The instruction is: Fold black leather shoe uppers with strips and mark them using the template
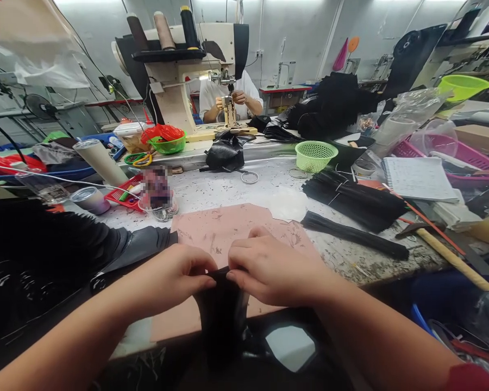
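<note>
My left hand (190, 274) and my right hand (264, 266) pinch the upper edge of a black leather piece (224, 315), close together near the table's front edge. The piece hangs down from my fingers toward my lap, and its lower part merges with other dark material. Under and behind my hands lies a pink sheet (212, 228) scattered with dark scraps. To the left, a big stack of black leather pieces (65, 250) reaches close to my left forearm. Bundled black strips (350, 198) lie to the right of the sheet.
A hammer (452, 255) lies on the right edge beside a notebook (418, 176). A green basket (315, 156), a red tray (124, 193) and scissors (140, 158) stand farther back. Behind a sewing machine (187, 81) a person works with both hands.
</note>
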Demonstrator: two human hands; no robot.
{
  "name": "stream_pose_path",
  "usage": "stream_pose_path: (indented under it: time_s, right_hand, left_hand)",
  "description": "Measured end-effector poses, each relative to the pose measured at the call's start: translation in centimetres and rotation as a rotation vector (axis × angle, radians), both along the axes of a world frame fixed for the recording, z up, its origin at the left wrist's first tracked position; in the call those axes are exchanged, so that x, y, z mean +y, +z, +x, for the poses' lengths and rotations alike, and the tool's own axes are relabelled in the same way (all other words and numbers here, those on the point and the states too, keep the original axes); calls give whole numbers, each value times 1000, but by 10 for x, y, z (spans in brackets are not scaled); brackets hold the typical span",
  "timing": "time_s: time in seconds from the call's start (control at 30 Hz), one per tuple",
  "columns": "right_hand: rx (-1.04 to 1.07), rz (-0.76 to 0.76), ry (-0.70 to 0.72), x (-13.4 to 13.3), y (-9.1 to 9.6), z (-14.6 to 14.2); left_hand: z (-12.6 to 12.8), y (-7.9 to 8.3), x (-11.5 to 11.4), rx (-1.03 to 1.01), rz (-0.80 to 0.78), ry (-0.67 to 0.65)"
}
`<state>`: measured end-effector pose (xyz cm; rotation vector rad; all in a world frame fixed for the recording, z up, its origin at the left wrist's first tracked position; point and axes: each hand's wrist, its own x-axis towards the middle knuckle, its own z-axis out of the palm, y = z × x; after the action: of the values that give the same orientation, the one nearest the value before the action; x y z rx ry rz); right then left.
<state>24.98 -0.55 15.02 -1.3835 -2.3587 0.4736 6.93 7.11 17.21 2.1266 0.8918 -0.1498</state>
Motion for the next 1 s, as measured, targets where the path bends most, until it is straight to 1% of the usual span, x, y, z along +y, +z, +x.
stream_pose_path:
  time_s: [0.23,0.37,0.43,0.5,0.57,0.7,0.77,0.8,0.9,1.0]
  right_hand:
    - [-31,13,-27,1,1,-1]
    - [-66,50,-59,-2,2,-8]
    - [-78,84,-79,-4,4,-10]
    - [-78,105,-83,-6,7,-7]
    - [-44,47,-48,-4,9,1]
    - [138,-258,90,6,7,26]
    - [210,-365,135,10,3,34]
    - [224,-392,143,11,2,36]
    - [196,-387,135,11,0,35]
    - [134,-294,81,6,4,30]
  left_hand:
    - [2,2,3,6,34,-110]
    - [5,4,6,-14,65,-248]
    - [9,5,6,-27,78,-292]
    - [13,6,5,-39,72,-263]
    - [16,7,3,-25,45,-211]
    - [16,8,0,-5,-17,-176]
    - [15,10,-2,-13,-57,-150]
    - [15,10,-2,-11,-74,-135]
    - [15,10,-3,22,-87,-106]
    - [16,8,-5,23,-15,-111]
